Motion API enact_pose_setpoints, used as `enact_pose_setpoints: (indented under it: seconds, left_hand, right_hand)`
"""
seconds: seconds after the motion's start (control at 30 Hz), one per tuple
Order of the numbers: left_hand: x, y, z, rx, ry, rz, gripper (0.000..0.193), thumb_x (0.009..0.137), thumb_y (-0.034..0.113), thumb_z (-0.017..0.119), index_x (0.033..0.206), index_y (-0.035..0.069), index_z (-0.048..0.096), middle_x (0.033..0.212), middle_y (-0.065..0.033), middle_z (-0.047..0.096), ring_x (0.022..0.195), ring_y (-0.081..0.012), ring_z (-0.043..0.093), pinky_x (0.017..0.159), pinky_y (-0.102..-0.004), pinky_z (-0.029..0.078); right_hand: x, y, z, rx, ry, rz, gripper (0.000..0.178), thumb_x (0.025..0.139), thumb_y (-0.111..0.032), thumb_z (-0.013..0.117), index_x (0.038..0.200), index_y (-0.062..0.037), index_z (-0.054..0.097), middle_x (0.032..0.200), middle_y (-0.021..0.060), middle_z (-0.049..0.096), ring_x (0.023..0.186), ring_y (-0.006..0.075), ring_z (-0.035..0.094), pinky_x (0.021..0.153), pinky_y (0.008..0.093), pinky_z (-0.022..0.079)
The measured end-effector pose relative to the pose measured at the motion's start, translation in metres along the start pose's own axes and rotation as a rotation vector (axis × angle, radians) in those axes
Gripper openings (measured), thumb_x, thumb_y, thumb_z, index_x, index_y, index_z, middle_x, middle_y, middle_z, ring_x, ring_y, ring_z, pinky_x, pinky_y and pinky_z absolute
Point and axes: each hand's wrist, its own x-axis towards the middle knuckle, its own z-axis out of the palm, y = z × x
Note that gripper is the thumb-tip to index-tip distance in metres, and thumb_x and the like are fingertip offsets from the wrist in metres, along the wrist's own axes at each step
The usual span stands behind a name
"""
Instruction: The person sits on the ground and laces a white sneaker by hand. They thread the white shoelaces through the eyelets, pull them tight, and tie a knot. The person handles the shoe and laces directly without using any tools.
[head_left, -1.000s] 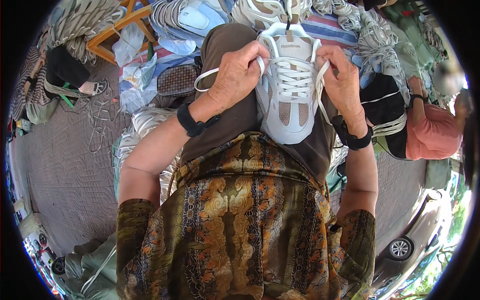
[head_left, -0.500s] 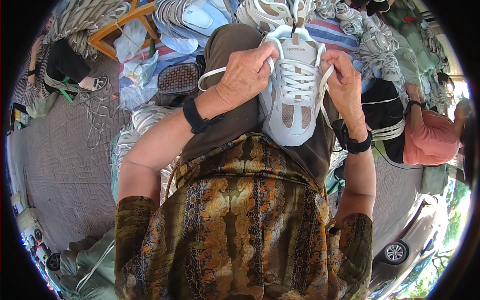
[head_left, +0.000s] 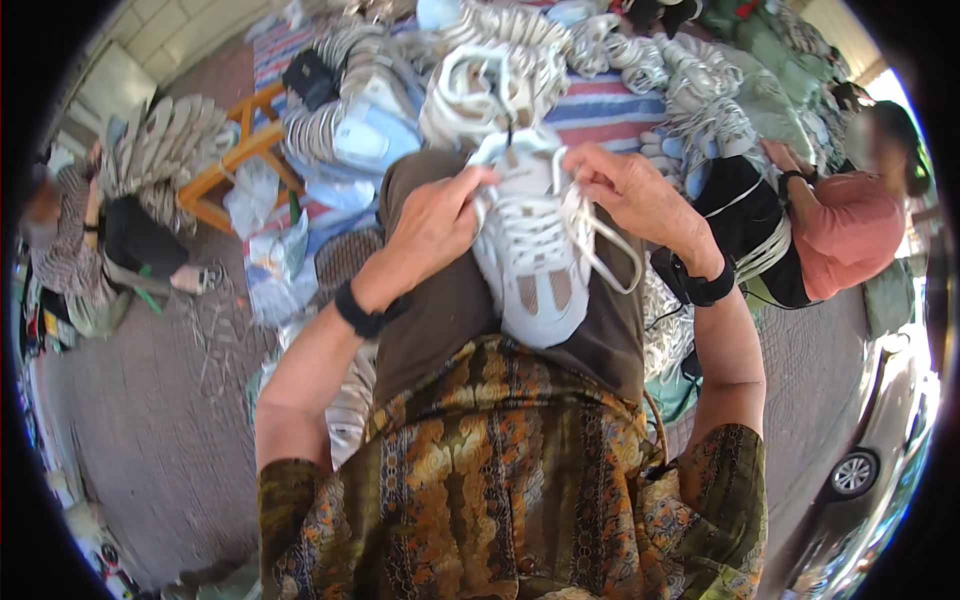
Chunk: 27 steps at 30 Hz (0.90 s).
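A light grey and white sneaker (head_left: 537, 300) with tan mesh at the toe rests on my lap, its toe pointing toward me. White shoelace (head_left: 530, 235) crosses its tongue in several rows. My left hand (head_left: 437, 222) is closed at the left edge of the shoe's opening; its fingertips are blurred. At the right upper eyelets, my right hand (head_left: 640, 197) pinches the lace, and a loose loop of it hangs out over the shoe's right side. A dark cord rises from the heel end toward other sneakers (head_left: 480, 95) just beyond.
Stacked shoe uppers and soles (head_left: 365, 135) lie on a striped sheet (head_left: 610, 110) ahead. A wooden stool (head_left: 215, 190) stands at left. One person in a pink top (head_left: 850, 235) sits close at right, another (head_left: 75, 240) at far left. A car (head_left: 860, 470) is parked at right.
My view has tilted up, so the sneaker sits lower and farther left. The lace loop beside my left hand has gone from sight; a wider loop now hangs at the right.
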Motion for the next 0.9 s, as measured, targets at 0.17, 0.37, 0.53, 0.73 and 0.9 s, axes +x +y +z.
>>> enact_pose_setpoints:
  seconds: [0.17, 0.37, 0.53, 0.73, 0.9]
  left_hand:
    - [0.018, 0.002, -0.021, 0.145, -0.041, 0.272, 0.033, 0.070, -0.002, 0.058, 0.103, 0.005, 0.060, 0.106, -0.0151, 0.054, 0.098, -0.0351, 0.054, 0.084, -0.0438, 0.045]
    - [0.041, -0.005, -0.038, 0.053, -0.357, 0.283, 0.026, 0.072, 0.001, 0.062, 0.098, 0.004, 0.059, 0.099, -0.0124, 0.055, 0.096, -0.0335, 0.054, 0.083, -0.0401, 0.046]
    - [0.051, -0.007, -0.040, 0.078, -0.462, 0.343, 0.025, 0.072, 0.001, 0.065, 0.096, 0.004, 0.059, 0.091, -0.0112, 0.052, 0.090, -0.0313, 0.053, 0.077, -0.0402, 0.046]
    - [0.052, -0.005, -0.040, 0.148, -0.507, 0.366, 0.022, 0.073, 0.003, 0.066, 0.093, 0.007, 0.059, 0.089, -0.0107, 0.049, 0.088, -0.0300, 0.052, 0.074, -0.0390, 0.046]
    - [0.052, -0.001, -0.040, 0.157, -0.521, 0.378, 0.022, 0.073, -0.002, 0.060, 0.093, 0.006, 0.062, 0.091, -0.0117, 0.051, 0.089, -0.0305, 0.052, 0.076, -0.0394, 0.045]
  right_hand:
    - [0.007, 0.005, -0.027, 0.021, 0.120, -0.056, 0.020, 0.083, -0.009, 0.060, 0.103, -0.0063, 0.061, 0.088, 0.0128, 0.064, 0.083, 0.0309, 0.064, 0.074, 0.0363, 0.051]
    - [0.036, 0.001, -0.020, -0.042, -0.319, -0.130, 0.030, 0.075, -0.022, 0.068, 0.102, -0.0086, 0.063, 0.099, 0.0123, 0.061, 0.094, 0.0314, 0.060, 0.080, 0.0415, 0.046]
    - [0.053, 0.012, -0.020, -0.049, -0.462, -0.178, 0.033, 0.070, -0.024, 0.073, 0.098, -0.0079, 0.064, 0.095, 0.0119, 0.060, 0.094, 0.0319, 0.058, 0.079, 0.0416, 0.045]
    - [0.051, 0.010, -0.027, -0.016, -0.533, -0.224, 0.033, 0.070, -0.021, 0.075, 0.097, -0.0070, 0.062, 0.096, 0.0123, 0.059, 0.094, 0.0320, 0.058, 0.078, 0.0414, 0.045]
    - [0.053, 0.004, -0.022, -0.245, -0.408, -0.437, 0.022, 0.067, -0.016, 0.074, 0.085, -0.0060, 0.067, 0.083, 0.0118, 0.063, 0.087, 0.0329, 0.061, 0.074, 0.0436, 0.046]
